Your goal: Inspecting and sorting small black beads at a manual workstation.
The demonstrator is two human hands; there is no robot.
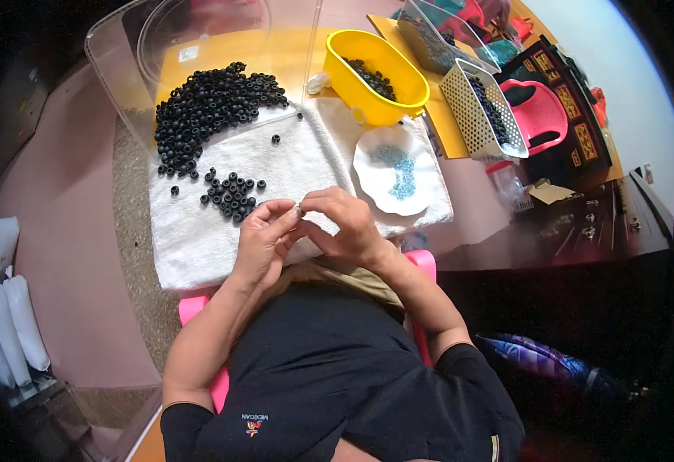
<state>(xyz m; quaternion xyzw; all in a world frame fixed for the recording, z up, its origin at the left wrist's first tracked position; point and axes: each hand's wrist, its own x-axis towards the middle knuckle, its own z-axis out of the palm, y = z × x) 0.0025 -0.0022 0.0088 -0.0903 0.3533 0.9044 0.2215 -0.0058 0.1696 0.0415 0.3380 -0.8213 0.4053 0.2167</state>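
Above the near edge of a white towel (190,246), my two hands meet fingertip to fingertip. My left hand (264,239) is closed in a pinch on a small dark bead-like piece (301,212), mostly hidden by the fingers. My right hand (344,223) pinches at the same spot; what its fingertips hold is too small to make out. Just beyond my left hand lies a small group of black ring-shaped beads (233,196). A larger heap of the same beads (206,108) spreads farther back. Right of my hands, a white scalloped dish (371,189) carries tiny light-blue pieces (402,177).
A yellow tub (341,81) with black pieces stands behind the dish. A white perforated basket (468,115) and a clear bin (429,38) are at the far right. A clear plastic lid or tray (125,92) lies under the heap. A pink chair (548,108) stands beyond.
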